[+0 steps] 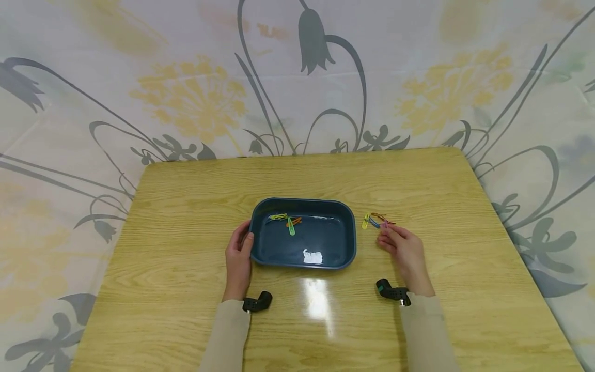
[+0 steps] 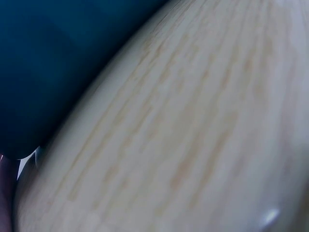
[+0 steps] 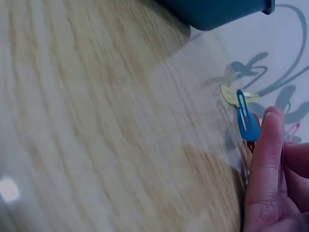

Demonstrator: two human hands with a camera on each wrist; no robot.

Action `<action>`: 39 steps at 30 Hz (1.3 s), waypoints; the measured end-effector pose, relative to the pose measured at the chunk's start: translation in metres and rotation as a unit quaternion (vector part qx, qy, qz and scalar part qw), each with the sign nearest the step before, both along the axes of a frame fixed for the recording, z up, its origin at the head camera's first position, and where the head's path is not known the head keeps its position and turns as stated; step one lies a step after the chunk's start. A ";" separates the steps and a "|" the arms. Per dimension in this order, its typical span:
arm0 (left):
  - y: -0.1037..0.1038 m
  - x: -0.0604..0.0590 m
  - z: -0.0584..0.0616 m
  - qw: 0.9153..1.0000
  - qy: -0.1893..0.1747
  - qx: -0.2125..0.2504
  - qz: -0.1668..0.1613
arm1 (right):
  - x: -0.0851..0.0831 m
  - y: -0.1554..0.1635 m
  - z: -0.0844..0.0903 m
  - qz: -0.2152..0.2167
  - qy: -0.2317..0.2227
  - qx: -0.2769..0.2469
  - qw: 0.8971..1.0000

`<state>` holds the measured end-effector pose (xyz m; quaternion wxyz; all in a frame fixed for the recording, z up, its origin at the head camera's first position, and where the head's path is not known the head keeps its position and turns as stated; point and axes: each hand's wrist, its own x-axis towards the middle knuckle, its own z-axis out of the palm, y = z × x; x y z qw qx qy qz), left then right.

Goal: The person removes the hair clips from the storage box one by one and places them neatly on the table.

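Observation:
My left hand [image 1: 238, 258] grips the left wall of a dark blue plastic basin [image 1: 304, 261], its thumb at the rim. Inside lie yellow hair clips [image 1: 279, 217], an orange hair clip [image 1: 294, 222] and a green hair clip [image 1: 291, 227]. To the basin's right, my right hand [image 1: 405, 250] pinches a pink hair clip [image 3: 292, 129] between thumb and fingers. Close to those fingertips are a blue hair clip [image 3: 246, 121], a yellow hair clip [image 3: 231, 95] and red-brown hair clips [image 1: 382, 215]. The left wrist view shows mostly basin and table.
The wood-grain table [image 1: 186, 289] carries the basin near its middle. A flower-patterned cloth [image 1: 297, 103] hangs behind the table and along its sides. Each wrist wears a small black camera, such as the left wrist's camera [image 1: 257, 302].

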<state>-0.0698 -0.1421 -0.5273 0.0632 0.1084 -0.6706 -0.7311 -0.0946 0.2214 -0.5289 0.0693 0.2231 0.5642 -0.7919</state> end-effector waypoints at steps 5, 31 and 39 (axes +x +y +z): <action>0.000 0.000 0.001 1.000 -0.003 -0.003 0.000 | -0.004 0.006 0.000 0.014 -0.008 0.037 0.999; -0.005 -0.005 -0.023 1.000 -0.004 -0.017 0.006 | -0.014 0.006 -0.002 0.061 -0.028 0.191 0.979; -0.002 0.000 -0.003 0.999 -0.028 -0.020 -0.006 | -0.015 0.005 -0.007 0.047 -0.031 0.210 0.976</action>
